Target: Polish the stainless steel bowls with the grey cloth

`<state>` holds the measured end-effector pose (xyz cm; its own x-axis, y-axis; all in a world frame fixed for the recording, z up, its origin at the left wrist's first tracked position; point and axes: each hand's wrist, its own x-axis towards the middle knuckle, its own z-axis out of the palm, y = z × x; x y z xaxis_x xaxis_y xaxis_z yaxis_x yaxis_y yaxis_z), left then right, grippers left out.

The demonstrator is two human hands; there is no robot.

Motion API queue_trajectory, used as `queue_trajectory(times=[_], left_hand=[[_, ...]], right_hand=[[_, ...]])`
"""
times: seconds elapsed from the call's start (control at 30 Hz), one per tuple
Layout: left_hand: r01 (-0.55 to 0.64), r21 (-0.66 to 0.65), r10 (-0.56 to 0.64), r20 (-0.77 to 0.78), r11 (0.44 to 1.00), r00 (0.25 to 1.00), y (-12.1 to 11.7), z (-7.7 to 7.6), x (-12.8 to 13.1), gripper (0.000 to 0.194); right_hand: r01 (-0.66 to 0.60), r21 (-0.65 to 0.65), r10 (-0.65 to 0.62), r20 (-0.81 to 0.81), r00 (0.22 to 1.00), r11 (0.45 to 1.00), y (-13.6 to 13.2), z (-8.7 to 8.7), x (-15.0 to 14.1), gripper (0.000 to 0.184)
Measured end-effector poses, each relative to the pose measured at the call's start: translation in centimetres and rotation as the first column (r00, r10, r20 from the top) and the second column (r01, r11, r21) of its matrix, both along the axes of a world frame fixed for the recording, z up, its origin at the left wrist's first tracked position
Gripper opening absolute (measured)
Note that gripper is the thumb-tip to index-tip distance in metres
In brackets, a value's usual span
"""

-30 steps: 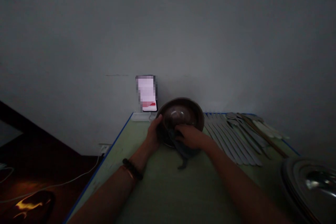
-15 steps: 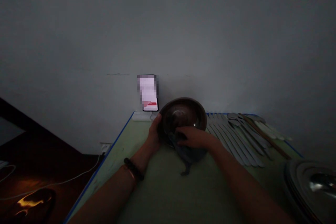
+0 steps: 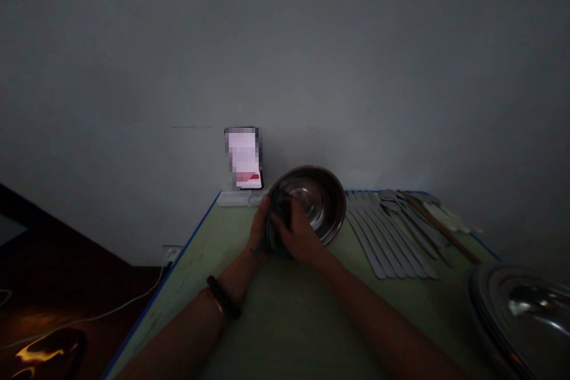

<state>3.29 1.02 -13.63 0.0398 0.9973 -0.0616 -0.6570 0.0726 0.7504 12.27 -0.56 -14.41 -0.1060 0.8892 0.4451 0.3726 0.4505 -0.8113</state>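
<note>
A round metal plate [image 3: 320, 202] is tilted up on the green table [image 3: 285, 320], its inside facing me. My left hand [image 3: 259, 227] grips its left rim, fingers curled round the edge. My right hand [image 3: 297, 234] presses a dark cloth [image 3: 272, 236] against the plate's lower left part, fingers closed over the cloth. A dark bead bracelet [image 3: 222, 297] sits on my left wrist. The room is dim.
A lit phone [image 3: 243, 157] leans on the wall behind the plate, on a white power strip [image 3: 234, 198]. Several metal spoons and utensils [image 3: 392, 228] lie in a row at the right. Metal lids [image 3: 521, 314] are stacked at the lower right. A white cable [image 3: 111, 312] runs over the floor at the left.
My right hand has slid the cloth from the plate's lower middle to its lower left, beside my left hand. The cloth's hanging end no longer trails on the table.
</note>
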Motion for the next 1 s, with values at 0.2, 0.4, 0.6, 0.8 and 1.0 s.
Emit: queue_trajectory(times=[0.2,0.4,0.6,0.8,1.0], left_hand=[[-0.045,0.019,0.045,-0.031,0.999,0.999,0.0,0.1,-0.7,0.019],[-0.032,0.009,0.032,-0.041,0.999,0.999,0.2,0.7,-1.0,0.017],[-0.092,0.055,0.094,-0.026,0.994,0.995,0.4,0.3,-0.3,0.025],[-0.116,0.075,0.117,-0.014,0.99,0.993,0.5,0.2,-0.4,0.023],[-0.106,0.02,0.106,-0.016,0.994,0.994,0.5,0.5,-0.8,0.022]], right_hand=[[-0.285,-0.108,0.303,0.438,0.847,0.953,0.5,1.0,3.3,0.035],[-0.228,-0.177,0.288,0.642,0.711,0.957,0.4,2.2,5.5,0.036],[-0.196,-0.076,0.205,0.558,0.804,0.978,0.1,1.9,2.8,0.038],[-0.233,-0.035,0.226,0.412,0.883,0.972,0.6,1.4,2.7,0.041],[-0.307,-0.138,0.322,0.633,0.704,0.942,0.3,2.0,4.0,0.042]])
